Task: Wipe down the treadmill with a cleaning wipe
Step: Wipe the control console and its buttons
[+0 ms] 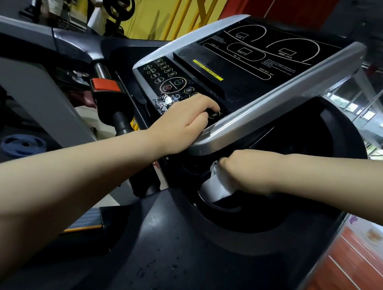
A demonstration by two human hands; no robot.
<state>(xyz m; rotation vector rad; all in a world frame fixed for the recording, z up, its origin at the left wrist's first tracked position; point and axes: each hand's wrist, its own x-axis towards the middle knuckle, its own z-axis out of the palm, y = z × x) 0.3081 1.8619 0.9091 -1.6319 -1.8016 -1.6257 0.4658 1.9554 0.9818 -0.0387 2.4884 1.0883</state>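
The treadmill console (261, 63) is black with a silver frame and rows of round buttons. My left hand (183, 123) rests on its lower corner, fingers curled onto the button panel and thumb against the silver edge. Below the console lies a round black cup-holder recess (261, 221). My right hand (244, 170) holds a bunched white cleaning wipe (216, 186) and presses it into this recess. Most of the right hand's fingers are hidden behind the wipe. Small droplets sit on the black plastic shelf (166, 266) in front.
A handlebar with a red safety clip (105, 86) stands left of the console. A blue weight plate (23, 144) lies on the floor at left. A weight machine (114, 5) and a person's legs are far back left. Orange flooring (359, 284) shows at right.
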